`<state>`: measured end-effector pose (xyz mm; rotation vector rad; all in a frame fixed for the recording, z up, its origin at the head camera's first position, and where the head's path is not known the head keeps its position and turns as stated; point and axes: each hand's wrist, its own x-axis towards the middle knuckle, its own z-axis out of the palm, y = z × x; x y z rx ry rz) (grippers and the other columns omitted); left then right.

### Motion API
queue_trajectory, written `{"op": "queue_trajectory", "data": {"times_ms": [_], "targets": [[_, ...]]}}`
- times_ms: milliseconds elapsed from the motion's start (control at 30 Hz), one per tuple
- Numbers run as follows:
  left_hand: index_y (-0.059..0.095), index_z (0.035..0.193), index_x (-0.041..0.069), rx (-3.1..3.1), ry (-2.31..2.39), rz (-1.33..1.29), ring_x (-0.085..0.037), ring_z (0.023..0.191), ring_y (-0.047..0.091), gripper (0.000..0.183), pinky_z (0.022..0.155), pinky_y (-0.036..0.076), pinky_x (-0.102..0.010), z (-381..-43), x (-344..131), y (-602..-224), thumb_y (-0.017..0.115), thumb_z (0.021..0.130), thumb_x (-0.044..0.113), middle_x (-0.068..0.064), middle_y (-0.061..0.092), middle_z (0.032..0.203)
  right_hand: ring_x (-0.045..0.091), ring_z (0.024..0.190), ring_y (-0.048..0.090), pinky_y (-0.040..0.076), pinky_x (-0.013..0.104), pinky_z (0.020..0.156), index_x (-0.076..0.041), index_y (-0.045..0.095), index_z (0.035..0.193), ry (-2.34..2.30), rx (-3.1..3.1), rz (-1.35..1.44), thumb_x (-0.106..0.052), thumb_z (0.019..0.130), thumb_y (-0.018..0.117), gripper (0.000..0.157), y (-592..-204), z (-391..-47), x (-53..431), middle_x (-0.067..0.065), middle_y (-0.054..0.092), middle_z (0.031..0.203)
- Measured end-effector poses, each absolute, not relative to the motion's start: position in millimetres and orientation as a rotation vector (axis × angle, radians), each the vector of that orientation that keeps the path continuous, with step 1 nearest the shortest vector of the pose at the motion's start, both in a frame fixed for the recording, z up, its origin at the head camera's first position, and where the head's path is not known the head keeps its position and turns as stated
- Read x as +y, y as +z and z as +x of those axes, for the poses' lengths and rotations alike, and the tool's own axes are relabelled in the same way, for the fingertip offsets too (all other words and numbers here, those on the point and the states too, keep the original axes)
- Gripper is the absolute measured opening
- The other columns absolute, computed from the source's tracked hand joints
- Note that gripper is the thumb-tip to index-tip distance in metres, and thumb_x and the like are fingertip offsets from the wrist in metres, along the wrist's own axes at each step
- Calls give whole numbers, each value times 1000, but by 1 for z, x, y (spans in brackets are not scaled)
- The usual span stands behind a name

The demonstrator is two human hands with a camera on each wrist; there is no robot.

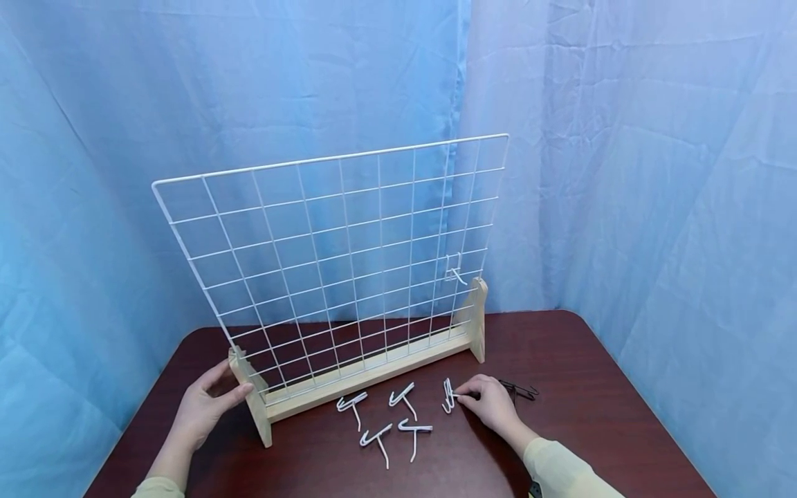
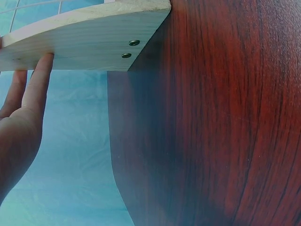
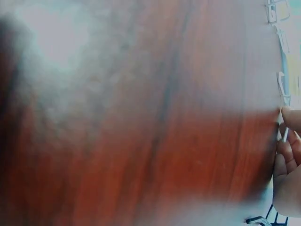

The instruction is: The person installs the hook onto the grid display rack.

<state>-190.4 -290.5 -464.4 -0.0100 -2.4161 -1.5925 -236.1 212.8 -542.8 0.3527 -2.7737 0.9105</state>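
Observation:
A white wire grid panel (image 1: 349, 242) stands upright in a pale wooden base (image 1: 373, 377). My left hand (image 1: 202, 408) holds the base's left end piece (image 1: 252, 401); in the left wrist view, fingertips (image 2: 46, 59) press its outer face. Low on the table, my right hand (image 1: 492, 404) pinches the stem of a white metal hook (image 1: 449, 396) between thumb and fingers. The right wrist view catches this hook (image 3: 282, 84) at its edge. Several more white hooks (image 1: 403, 396) lie to its left, in front of the base. Another white hook (image 1: 457, 275) hangs on the grid's lower right.
Black wire pieces (image 1: 526, 392) lie just beyond my right hand, partly hidden by it. Two screw heads (image 2: 134, 43) show on the end piece. The dark red wooden table (image 1: 573, 415) has blue curtains (image 1: 311, 83) behind and at both sides.

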Motion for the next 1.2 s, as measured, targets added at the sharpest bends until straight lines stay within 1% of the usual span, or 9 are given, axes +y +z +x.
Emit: {"op": "queue_trajectory", "data": {"times_ms": [300, 467, 667, 933, 1067, 1200], "targets": [[51, 140, -3, -2413, -1580, -15, 11, 98, 52, 60, 77, 48, -12, -189, -290, -464, 77, 87, 9, 29, 57, 105, 13, 84, 61, 49, 38, 81, -27, 78, 82, 905, -2801, 339, -13, 80, 83, 15, -540, -236, 213, -17, 63, 83], [51, 140, -2, -2413, -1582, -19, 10, 98, 52, 60, 77, 48, -13, -189, -290, -464, 77, 87, 9, 28, 57, 105, 15, 86, 62, 49, 40, 81, -24, 79, 84, 920, -2780, 360, -11, 80, 82, 14, -539, -233, 211, -15, 64, 84], [51, 141, -2, -2423, -1578, -11, 11, 98, 52, 61, 77, 48, -13, -190, -291, -464, 77, 87, 10, 28, 56, 105, 15, 87, 62, 49, 40, 83, -23, 79, 85, 913, -2738, 359, -10, 80, 82, 14, -539, -233, 209, -16, 66, 84], [49, 140, -5, -2436, -1567, 0, 11, 99, 50, 62, 77, 47, -11, -191, -292, -465, 77, 87, 11, 32, 54, 104, 16, 87, 63, 49, 39, 83, -22, 78, 80, 913, -2658, 372, -7, 77, 84, 17, -534, -235, 207, -14, 66, 82], [49, 140, -5, -2437, -1570, 5, 10, 98, 51, 62, 77, 48, -12, -191, -292, -465, 77, 87, 11, 32, 54, 104, 18, 88, 63, 49, 39, 83, -22, 77, 77, 908, -2666, 364, -5, 76, 83, 18, -529, -237, 206, -13, 66, 82], [49, 140, -4, -2441, -1567, 15, 10, 97, 51, 63, 76, 48, -13, -191, -292, -465, 78, 87, 12, 31, 54, 103, 16, 84, 61, 49, 36, 79, -22, 76, 76, 917, -2700, 335, -5, 77, 83, 18, -523, -238, 205, -12, 66, 82]]}}
